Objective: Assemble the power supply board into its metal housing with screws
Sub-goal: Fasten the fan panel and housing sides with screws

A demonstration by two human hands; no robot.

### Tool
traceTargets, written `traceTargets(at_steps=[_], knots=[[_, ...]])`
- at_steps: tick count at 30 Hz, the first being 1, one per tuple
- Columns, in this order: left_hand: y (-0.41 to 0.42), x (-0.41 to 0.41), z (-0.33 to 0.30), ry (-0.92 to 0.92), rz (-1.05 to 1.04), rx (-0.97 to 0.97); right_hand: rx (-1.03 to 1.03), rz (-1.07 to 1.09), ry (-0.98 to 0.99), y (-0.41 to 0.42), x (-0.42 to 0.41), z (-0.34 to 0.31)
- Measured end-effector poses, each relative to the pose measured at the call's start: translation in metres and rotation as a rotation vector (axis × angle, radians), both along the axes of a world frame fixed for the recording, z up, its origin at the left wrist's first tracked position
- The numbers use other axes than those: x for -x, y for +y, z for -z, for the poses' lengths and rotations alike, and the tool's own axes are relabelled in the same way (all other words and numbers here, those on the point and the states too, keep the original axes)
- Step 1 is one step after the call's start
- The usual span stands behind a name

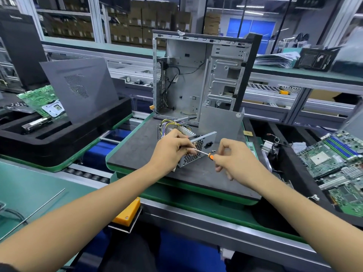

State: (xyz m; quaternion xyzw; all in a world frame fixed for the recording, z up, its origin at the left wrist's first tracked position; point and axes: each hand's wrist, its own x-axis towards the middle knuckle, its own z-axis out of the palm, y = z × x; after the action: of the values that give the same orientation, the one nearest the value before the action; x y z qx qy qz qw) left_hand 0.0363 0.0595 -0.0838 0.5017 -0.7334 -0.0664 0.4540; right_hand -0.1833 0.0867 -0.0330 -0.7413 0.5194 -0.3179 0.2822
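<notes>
While driving a screw, judging by the head view: left hand [172, 152] gripping the perforated grey metal housing [196, 149] on the dark desk [137, 146], right hand [233, 160] pinching the orange-handled screwdriver [205, 153]. Next: keep tip seated, turn. Counted: one housing, one screwdriver, about two loose screws [213, 151].

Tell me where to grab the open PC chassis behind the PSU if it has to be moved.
Grip the computer case by its top frame rail, coming from above. It stands upright with the open side facing the person, so the rail is exposed; the interior holds loose cables and the lower front is blocked by the power supply housing.
</notes>
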Motion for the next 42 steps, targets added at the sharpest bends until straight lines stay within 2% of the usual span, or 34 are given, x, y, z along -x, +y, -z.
traceTargets(at_steps=[3, 4, 6, 7, 8, 11, 16, 18, 20, 22, 25, 26, 28, 29, 30, 32, 34, 36, 37, 38, 40, 42], knots=[[0.000, 0.000, 0.001, 0.035, 0.006, -0.015, 0.709, 0.017, 0.680, 0.008, 0.011, 0.010], [0.000, -0.001, 0.002, 0.043, 0.006, -0.010, 0.906, -0.038, 0.789, 0.009, 0.013, 0.012], [0.000, -0.001, 0.001, 0.043, 0.001, -0.010, 1.124, -0.118, 0.865, 0.005, 0.015, 0.017], [0.000, -0.001, 0.000, 0.035, -0.011, -0.011, 1.110, -0.111, 0.844, 0.003, 0.014, 0.019], [-0.001, -0.001, -0.001, 0.024, -0.025, -0.012, 0.997, -0.074, 0.793, 0.004, 0.010, 0.019], [-0.003, -0.002, -0.002, 0.025, -0.039, -0.018, 0.547, 0.118, 0.589, 0.008, -0.005, 0.024], [-0.006, 0.001, 0.001, -0.046, -0.112, 0.044, -0.287, 0.060, -0.273, 0.003, -0.017, 0.017], [-0.006, 0.001, 0.002, -0.043, -0.120, 0.065, -0.477, 0.085, -0.418, 0.004, -0.015, 0.015], [-0.005, 0.001, 0.004, -0.043, -0.106, 0.094, -0.417, 0.091, -0.365, 0.007, -0.011, 0.013], [-0.006, 0.001, 0.005, -0.037, -0.096, 0.112, -0.094, 0.115, -0.090, 0.009, -0.009, 0.013], [-0.007, 0.000, 0.005, 0.007, -0.093, 0.105, 0.490, 0.145, 0.517, 0.014, -0.008, 0.018], [-0.008, 0.000, 0.005, 0.009, -0.087, 0.100, 0.668, 0.103, 0.659, 0.015, -0.008, 0.021], [-0.008, -0.001, 0.005, 0.021, -0.082, 0.081, 0.906, 0.049, 0.824, 0.015, -0.009, 0.028], [-0.008, -0.001, 0.005, 0.042, -0.081, 0.069, 0.936, 0.057, 0.853, 0.015, -0.010, 0.029], [-0.008, -0.001, 0.005, 0.066, -0.083, 0.065, 0.862, 0.063, 0.843, 0.016, -0.013, 0.029], [-0.007, 0.001, 0.004, 0.097, -0.084, 0.066, 0.552, 0.129, 0.676, 0.015, -0.022, 0.025], [-0.006, 0.002, 0.003, 0.119, -0.066, 0.054, 0.168, 0.104, 0.322, 0.008, -0.024, 0.019], [-0.006, 0.004, 0.001, 0.121, -0.073, 0.062, -0.265, 0.042, -0.134, 0.000, -0.022, 0.008], [-0.006, 0.005, 0.002, 0.118, -0.081, 0.070, -0.448, 0.018, -0.302, 0.000, -0.019, 0.005], [-0.006, 0.005, 0.002, 0.114, -0.086, 0.078, -0.544, 0.013, -0.389, -0.001, -0.016, 0.004], [-0.004, 0.005, 0.002, 0.104, -0.091, 0.088, -0.519, 0.031, -0.366, 0.001, -0.014, 0.005], [-0.005, 0.004, 0.001, 0.109, -0.088, 0.083, -0.230, 0.100, -0.137, 0.004, -0.015, 0.008]])
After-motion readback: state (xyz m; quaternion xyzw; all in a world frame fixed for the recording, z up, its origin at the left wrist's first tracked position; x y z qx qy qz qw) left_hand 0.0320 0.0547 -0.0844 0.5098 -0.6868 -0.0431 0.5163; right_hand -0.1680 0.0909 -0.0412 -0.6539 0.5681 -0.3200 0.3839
